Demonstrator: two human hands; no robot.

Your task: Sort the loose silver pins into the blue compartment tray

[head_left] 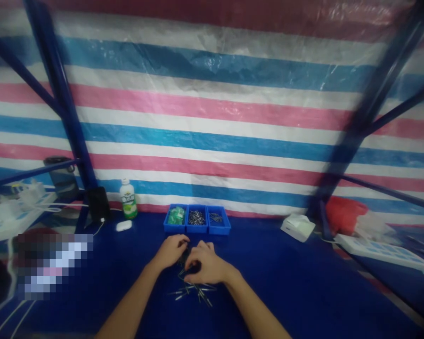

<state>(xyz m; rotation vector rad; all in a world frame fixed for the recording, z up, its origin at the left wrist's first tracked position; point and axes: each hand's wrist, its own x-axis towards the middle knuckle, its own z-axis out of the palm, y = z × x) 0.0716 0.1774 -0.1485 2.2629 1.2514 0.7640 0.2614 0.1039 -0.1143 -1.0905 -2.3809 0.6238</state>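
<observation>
My left hand (172, 251) rests over the blue tabletop with its fingers curled toward a small heap of dark, thin pieces (183, 257). Close on its right, my right hand (207, 264) is bent down, thumb and forefinger drawn together at the heap's near side. What either hand pinches is too small and blurred to name. Just below the right hand lie several slim metallic rods (199, 293), scattered at different angles. Beyond the hands stand three joined blue bins: a left bin (167, 228) with green packets, a middle bin (197, 230) with short metal pieces, a right bin (219, 230) with thin dark pieces.
At the back left are a white bottle (128, 200), a small white case (124, 225) and a black phone-like device (98, 205) on a cable. A tissue box (297, 228) sits back right, near a power strip (385, 252) and a red bag (344, 214). Blue frame posts flank the table.
</observation>
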